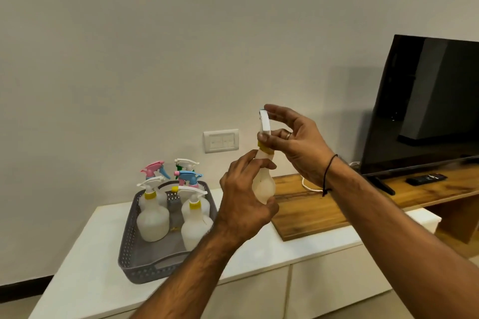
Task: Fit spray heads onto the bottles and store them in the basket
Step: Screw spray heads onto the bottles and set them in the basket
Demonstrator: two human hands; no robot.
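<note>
Above the bench (259, 254), the right hand (298, 142) pinches the spray head (265, 122) at the bottle (263, 186) neck, fingers curled round its yellow collar (264, 148). The left hand (243, 202) grips the bottle body, long axis near upright. The basket (145, 264) lies lower left of both hands, nearer the left, holding six headed bottles; free floor shows at its front.

Frosted plastic bottle (263, 185) in the hands; left of them, perforated grey plastic basket (134, 254); to the right, wood-grain board (311, 210) and glossy black screen (425, 101).
</note>
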